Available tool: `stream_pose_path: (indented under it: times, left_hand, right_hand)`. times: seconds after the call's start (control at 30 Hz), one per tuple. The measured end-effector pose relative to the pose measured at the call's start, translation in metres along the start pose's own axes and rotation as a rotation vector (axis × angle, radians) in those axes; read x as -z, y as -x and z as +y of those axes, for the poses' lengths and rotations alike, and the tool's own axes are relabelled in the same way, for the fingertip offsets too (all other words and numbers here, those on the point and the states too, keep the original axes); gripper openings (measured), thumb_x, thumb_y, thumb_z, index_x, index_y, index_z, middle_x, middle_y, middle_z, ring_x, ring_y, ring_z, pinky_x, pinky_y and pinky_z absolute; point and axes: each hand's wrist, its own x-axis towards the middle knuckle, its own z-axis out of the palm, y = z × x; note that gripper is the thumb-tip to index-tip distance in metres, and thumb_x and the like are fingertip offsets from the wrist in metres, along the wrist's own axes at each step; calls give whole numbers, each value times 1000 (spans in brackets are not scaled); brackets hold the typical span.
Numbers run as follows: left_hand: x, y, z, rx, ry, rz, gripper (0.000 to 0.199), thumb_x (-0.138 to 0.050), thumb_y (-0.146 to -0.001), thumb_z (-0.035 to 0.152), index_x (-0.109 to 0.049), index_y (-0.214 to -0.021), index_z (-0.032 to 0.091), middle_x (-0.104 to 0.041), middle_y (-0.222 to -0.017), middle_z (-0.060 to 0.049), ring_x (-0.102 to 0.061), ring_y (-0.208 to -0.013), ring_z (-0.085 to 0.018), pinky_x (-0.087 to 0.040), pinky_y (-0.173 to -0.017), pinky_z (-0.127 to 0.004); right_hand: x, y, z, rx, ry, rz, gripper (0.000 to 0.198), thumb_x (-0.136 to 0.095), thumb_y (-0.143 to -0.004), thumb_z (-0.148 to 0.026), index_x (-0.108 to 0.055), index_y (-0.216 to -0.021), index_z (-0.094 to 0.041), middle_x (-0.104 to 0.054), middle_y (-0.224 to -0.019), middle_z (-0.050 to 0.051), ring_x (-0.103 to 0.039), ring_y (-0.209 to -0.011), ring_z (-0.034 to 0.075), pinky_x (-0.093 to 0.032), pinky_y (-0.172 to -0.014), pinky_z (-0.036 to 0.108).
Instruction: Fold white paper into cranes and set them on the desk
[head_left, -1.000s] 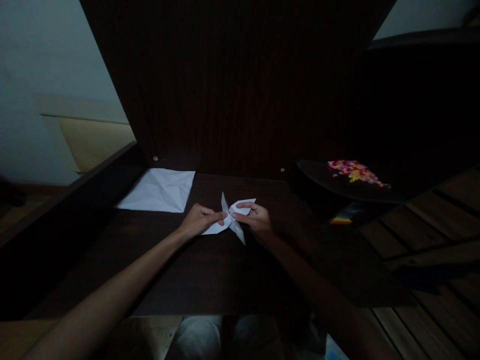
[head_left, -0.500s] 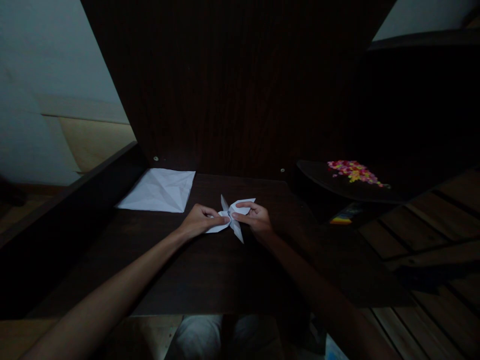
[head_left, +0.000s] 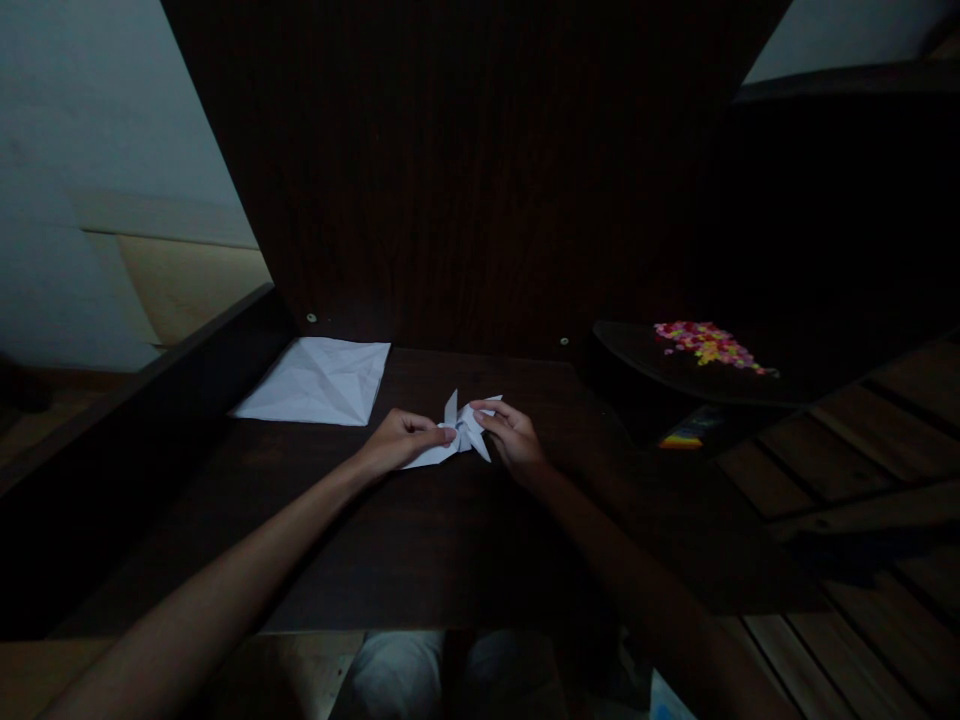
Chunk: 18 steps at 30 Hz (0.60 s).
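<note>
A white folded paper, an origami piece with pointed flaps (head_left: 463, 441), is held between both hands over the dark desk (head_left: 390, 540). My left hand (head_left: 401, 441) pinches its left flap, thumb on top and fingers underneath. On the other side, my right hand (head_left: 514, 436) grips the right flap with thumb and fingers. One narrow flap points up and away from me, another slants down to the right. The paper under my fingers is hidden. Beyond my left hand lies a stack of creased white paper squares (head_left: 322, 380).
On a dark rounded shelf (head_left: 637, 350) at the right sits a heap of small pink, red and yellow pieces (head_left: 709, 343). Below it is a rainbow-edged item (head_left: 682, 440). A low dark side board (head_left: 150, 390) borders the left, and a tall dark panel (head_left: 480, 180) stands behind.
The flaps of the paper have shifted: the upper one stands more upright, the lower one is swung to the right. My right fingers have changed their hold; my left hand stays nearly in place.
</note>
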Motion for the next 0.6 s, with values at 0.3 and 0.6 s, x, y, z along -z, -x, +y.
stream_pose_path:
  times: [0.3, 0.6]
  left_hand:
    - [-3, -1, -1, -9, 294, -113, 26, -75, -63, 33, -66, -76, 12, -68, -68, -4, -61, -61, -14, -46, -63, -26]
    - [-5, -2, -5, -45, 359, -159, 29, -76, -64, 26, -59, -84, 13, -66, -66, -2, -61, -56, -12, -47, -60, -26]
  right_hand:
    - [2, -3, -1, -54, -24, -23, 23, -77, -53, -32, -71, -71, -19, -68, -77, 2, -60, -72, 15, -45, -67, 26]
    - [2, -4, 3, -66, 27, 20, 27, -83, -44, -32, -70, -62, -17, -69, -66, 3, -60, -61, 14, -45, -63, 27]
